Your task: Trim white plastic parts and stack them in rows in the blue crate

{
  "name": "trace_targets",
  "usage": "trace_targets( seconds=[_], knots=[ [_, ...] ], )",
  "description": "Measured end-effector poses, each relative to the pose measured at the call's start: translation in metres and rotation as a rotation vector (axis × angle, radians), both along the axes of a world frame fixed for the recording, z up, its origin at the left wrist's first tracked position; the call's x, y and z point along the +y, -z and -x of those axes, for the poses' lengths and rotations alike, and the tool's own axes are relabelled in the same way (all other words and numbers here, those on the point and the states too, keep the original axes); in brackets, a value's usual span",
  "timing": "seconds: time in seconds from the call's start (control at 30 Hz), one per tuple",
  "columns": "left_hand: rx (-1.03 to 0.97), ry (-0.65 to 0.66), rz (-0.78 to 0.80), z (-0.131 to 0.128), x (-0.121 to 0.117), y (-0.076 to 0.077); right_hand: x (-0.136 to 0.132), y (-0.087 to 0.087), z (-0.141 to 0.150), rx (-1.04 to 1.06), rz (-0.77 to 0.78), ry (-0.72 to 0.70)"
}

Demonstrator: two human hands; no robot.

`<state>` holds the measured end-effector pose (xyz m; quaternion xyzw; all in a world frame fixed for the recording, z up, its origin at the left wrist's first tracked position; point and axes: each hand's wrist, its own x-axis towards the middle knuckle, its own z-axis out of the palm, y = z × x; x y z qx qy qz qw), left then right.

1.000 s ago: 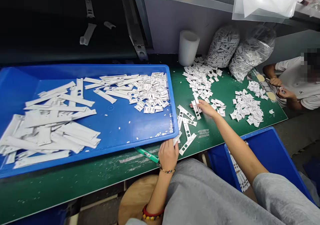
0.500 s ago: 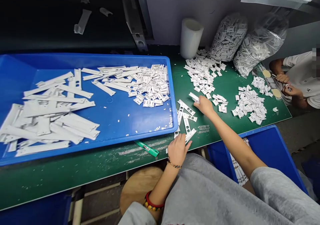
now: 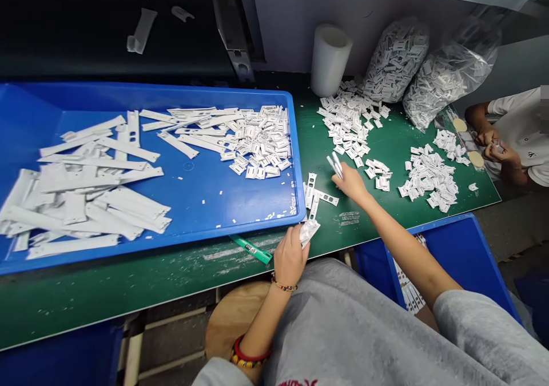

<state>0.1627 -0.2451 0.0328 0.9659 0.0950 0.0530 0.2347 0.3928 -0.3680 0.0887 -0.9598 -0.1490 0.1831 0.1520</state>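
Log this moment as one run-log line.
left hand: holds white plastic pieces | right hand: holds white plastic strips | over green workbench

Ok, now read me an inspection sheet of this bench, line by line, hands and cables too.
Surface: green bench, scuffed white along the near edge.
Job's things: blue tray holding white plastic strips and cut pieces; loose pieces piled on the bench.
Clutter: green tool, type unclear.
Hands: left hand grips a white piece; right hand grips white strips.
Cables: nothing seen.
Surroundings: plastic bags of pieces; white roll; co-worker at the far end; blue bin below.
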Motion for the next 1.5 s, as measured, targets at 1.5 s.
trace_targets(
  seconds=[1.5],
  knots=[
    [-0.195,-0.123,0.262,-0.007,-0.009,-0.02,-0.08,0.02,0.097,-0.142,-0.215,0.03]
  ],
)
